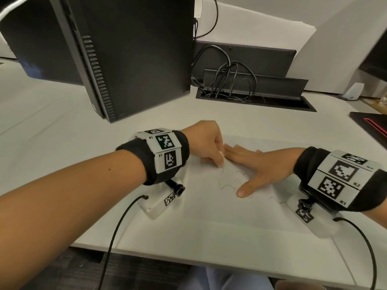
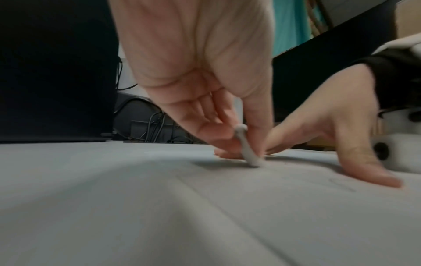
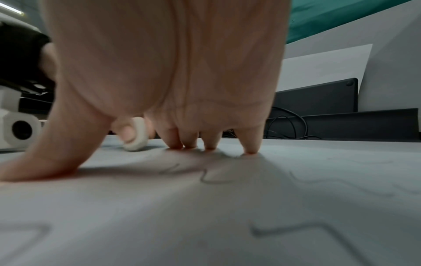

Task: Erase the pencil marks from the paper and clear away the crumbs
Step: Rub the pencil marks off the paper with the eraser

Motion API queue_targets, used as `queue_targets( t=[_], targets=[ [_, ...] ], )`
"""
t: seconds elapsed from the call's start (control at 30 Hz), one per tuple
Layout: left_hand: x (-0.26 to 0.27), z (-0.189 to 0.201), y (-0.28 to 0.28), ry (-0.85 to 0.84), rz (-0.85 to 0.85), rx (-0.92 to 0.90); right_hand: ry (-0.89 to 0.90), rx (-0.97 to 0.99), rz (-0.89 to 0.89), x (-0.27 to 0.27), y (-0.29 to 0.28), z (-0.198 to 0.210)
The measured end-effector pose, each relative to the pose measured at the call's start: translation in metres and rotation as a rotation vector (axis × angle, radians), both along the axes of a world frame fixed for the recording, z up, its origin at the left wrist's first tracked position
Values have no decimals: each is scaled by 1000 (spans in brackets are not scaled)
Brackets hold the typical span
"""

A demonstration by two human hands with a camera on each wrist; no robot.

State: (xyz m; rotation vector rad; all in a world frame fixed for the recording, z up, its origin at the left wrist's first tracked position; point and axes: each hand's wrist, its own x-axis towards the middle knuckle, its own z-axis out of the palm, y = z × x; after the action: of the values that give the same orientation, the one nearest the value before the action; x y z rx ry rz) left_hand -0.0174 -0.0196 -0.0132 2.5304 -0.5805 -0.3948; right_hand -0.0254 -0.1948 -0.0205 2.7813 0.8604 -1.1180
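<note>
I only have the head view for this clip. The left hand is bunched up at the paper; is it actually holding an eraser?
Observer: Yes. The left wrist view shows the left hand pinching a small white eraser between thumb and fingers, its lower end on the paper.
Reviewer: Is the right hand flat on the sheet?
Observer: Not flat. In the right wrist view the right hand is arched, only its fingertips and thumb pressing down.
Reviewer: Any marks left under that hand?
Observer: Yes, pencil lines run across the paper beneath the palm.
</note>
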Motion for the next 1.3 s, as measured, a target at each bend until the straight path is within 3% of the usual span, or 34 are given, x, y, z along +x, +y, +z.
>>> queue_targets(
  t=[0.07, 0.2, 0.33, 0.47, 0.57, 0.73, 0.87, 1.0, 1.13, 1.23, 1.3],
  targets=[
    [1, 0, 0, -29, 27, 3, -2, -13, 4, -1, 0, 1],
    [-7, -4, -4, 73, -20, -21, 8, 19, 1, -2, 1, 2],
    [-2, -3, -2, -47, 57, -14, -1, -11, 4, -2, 1, 2],
    [-9, -4, -3, 12, -10, -10, 21, 12, 9, -4, 2, 3],
    [-3, -3, -1, -104, 30, 14, 3, -3, 11, -4, 2, 3],
    [-12, -4, -4, 42, -50, -17, 22, 10, 11, -4, 1, 3],
    [-6, -3, -4, -78, 22, -14, 20, 0, 13, -3, 2, 3],
    [-10, -4, -5, 13, -31, -30, 22, 21, 21, -2, 1, 1],
    [-4, -4, -3, -71, 30, -28, 7, 10, 23, -2, 1, 1],
    [-9, -5, -5, 23, -18, -42, 17, 21, 27, -1, 1, 0],
    [-7, -4, -5, -2, -10, -44, 18, 21, 30, -1, 1, 0]
  ],
)
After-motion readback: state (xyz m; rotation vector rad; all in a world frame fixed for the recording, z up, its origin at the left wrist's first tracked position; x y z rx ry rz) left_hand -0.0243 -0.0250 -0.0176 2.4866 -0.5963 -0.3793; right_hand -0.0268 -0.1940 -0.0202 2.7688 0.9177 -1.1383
